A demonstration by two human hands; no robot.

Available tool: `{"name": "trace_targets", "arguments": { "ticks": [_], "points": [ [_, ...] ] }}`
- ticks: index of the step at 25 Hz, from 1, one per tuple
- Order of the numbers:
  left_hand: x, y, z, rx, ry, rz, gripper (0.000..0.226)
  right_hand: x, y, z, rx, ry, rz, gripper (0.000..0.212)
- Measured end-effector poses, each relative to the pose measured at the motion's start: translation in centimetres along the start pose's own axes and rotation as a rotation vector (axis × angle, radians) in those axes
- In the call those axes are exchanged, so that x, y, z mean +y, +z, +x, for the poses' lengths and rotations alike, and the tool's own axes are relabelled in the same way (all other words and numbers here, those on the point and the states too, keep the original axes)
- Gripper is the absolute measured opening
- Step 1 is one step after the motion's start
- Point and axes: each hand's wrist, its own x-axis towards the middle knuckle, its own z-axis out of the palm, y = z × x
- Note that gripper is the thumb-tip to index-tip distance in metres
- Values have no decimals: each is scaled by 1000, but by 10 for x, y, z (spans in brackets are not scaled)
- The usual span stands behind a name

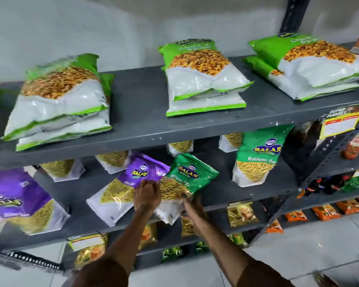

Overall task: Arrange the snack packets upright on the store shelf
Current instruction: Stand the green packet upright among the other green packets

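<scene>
Forearms come up from the bottom of the frame, so that's where it starts. Left hand (147,196) is closed on the left edge of the green Ratlami Sev packet (186,183), around where it meets the purple packet (126,187); exactly which one is pinched is hard to tell, since the fingers are curled tight over the seam between them. Right hand (192,206) is wrapped round the green packet's lower white end, grip closed on it, fingers partly hidden behind the plastic.

That green packet is held tilted, top leaning right, at the front of the middle shelf (247,195), not yet set down. The purple one beside it is leaning back at a slant too.

For this step to go well, the bottom gusset should probably be flattened first so the pack can be stood on its own base, then slid back until it's lined up with the upright green packet (257,156) further right, which looks like the pattern to be matched. Contents likely shift, so a quick shake down would help, and the purple neighbour may get knocked over if it's brushed.

Up on the top shelf (137,112), stacks of Chana packets (203,77) are still lying flat, so plenty seems left to be done.
</scene>
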Motion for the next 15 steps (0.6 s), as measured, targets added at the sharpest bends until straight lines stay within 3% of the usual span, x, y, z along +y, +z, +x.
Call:
{"name": "trace_targets", "arguments": {
  "ticks": [3, 4, 6, 7, 11, 14, 15],
  "points": [
    [-3, 4, 6, -111, -23, -87, 45, 3, 10, -8, -301, -155, 162, 44],
    [-6, 5, 6, -169, -25, -154, 45, 7, 9, -10, -200, -186, 115, 34],
    [-16, 4, -5, -246, -57, -325, 33, 16, 4, -15, 123, -227, 17, 41],
    [-19, 2, -18, -257, -79, -421, 24, 16, -1, -28, 174, -243, 2, 47],
    [-29, -15, -89, -231, -28, -724, 21, 11, -17, -91, 176, -372, 73, 51],
    [-30, -35, -130, -167, 14, -825, 9, 11, -30, -130, 80, -424, 103, 53],
    [-31, -43, -139, -141, 14, -848, 18, 11, -33, -145, 47, -436, 107, 55]
  ]
}}
